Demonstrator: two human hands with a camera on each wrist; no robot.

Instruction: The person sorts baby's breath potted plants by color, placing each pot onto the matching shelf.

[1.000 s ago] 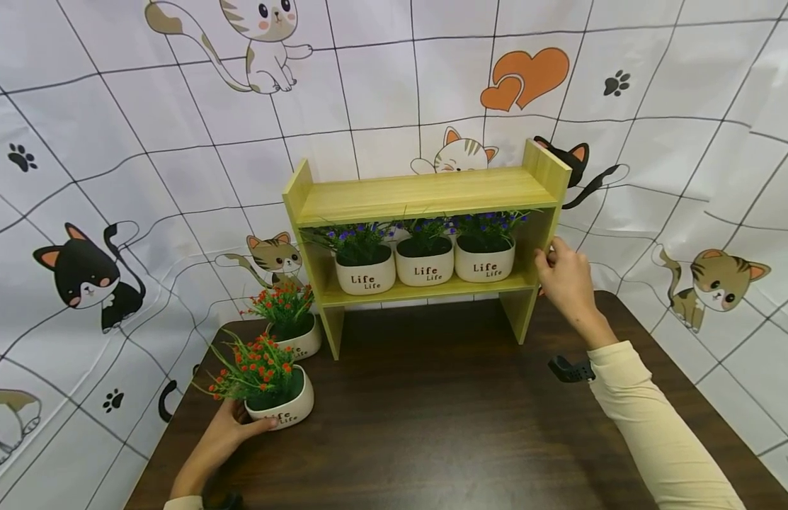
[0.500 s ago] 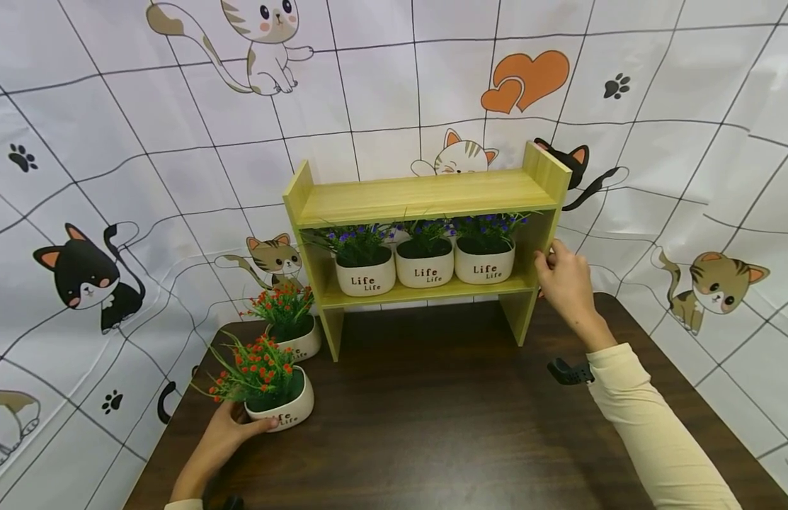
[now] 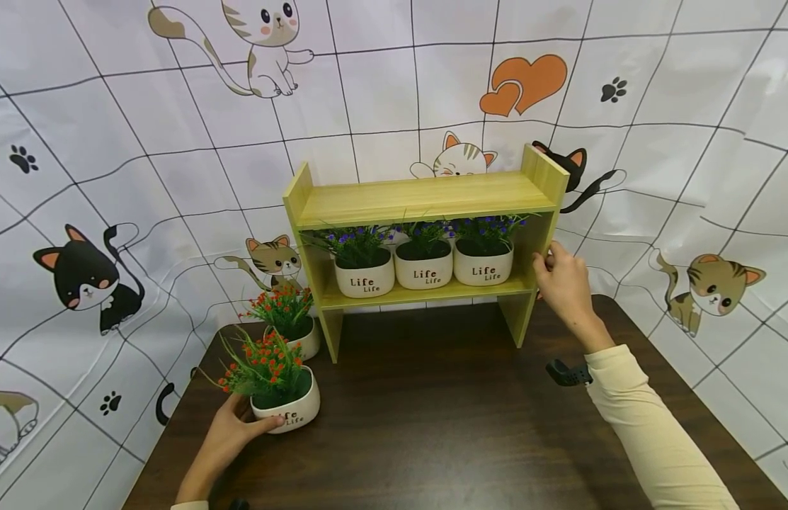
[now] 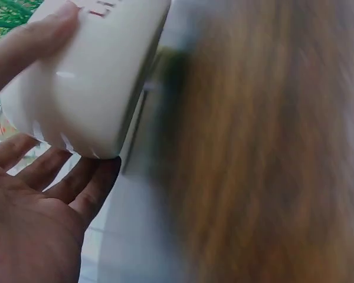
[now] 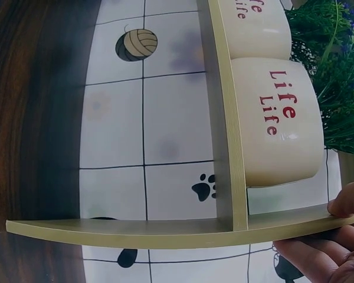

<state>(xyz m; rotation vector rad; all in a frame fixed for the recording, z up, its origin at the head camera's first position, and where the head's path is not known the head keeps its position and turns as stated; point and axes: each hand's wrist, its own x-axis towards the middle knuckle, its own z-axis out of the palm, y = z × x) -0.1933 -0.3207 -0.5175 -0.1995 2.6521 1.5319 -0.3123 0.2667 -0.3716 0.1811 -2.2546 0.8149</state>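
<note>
My left hand [image 3: 223,438] grips a white "Life" flowerpot [image 3: 306,402] with orange-red flowers, at the table's left side. In the left wrist view, the thumb lies on the lettered front of the held pot [image 4: 88,88] and the fingers go round behind it; its base looks raised off the blurred table. With my right hand [image 3: 567,287] I hold the right side panel of a light wooden two-tier shelf [image 3: 425,197]. The right wrist view shows that panel [image 5: 165,239] between the thumb and fingers.
Three white pots with purple flowers, one of them the middle pot [image 3: 424,273], line the shelf's lower board. A second orange-flowered pot [image 3: 309,341] stands against the shelf's left side. Dark wooden table [image 3: 432,425] lies in front; a cat-patterned wall covering [image 3: 381,85] rises behind.
My left hand and the flowerpot it holds have shifted slightly to the right in the last half second. The right hand stays on the shelf's side panel.
</note>
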